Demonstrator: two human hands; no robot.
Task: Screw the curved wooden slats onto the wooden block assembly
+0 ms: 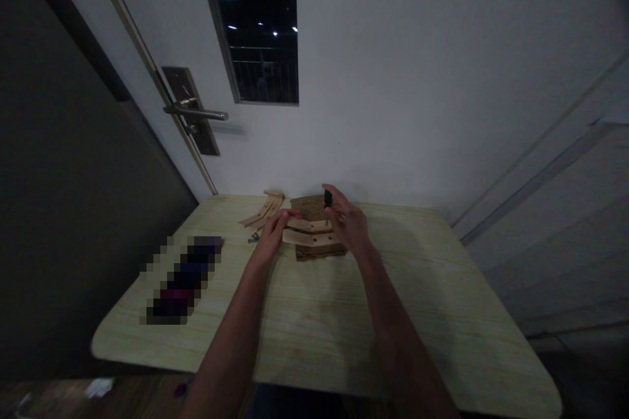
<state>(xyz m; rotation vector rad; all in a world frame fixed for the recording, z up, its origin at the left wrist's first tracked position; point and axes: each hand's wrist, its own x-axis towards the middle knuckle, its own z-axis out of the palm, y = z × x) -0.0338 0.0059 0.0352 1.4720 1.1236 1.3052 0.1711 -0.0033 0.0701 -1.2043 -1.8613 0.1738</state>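
Observation:
A stack of curved wooden pieces (314, 241) lies on a light wooden table (319, 314) near the far edge. My left hand (272, 236) rests on the left end of the upper curved strips, fingers laid flat on them. My right hand (348, 219) is closed round a small black-handled screwdriver (327, 200), held upright with its tip down on the wooden stack. Behind the stack lies a flat brown board with holes (307, 205).
Two more curved wooden strips (263, 209) lie to the left of the stack, with small screws (253, 237) beside them. A blurred dark object (184, 278) sits on the table's left side. A white wall and a door with a metal handle (196, 112) stand behind.

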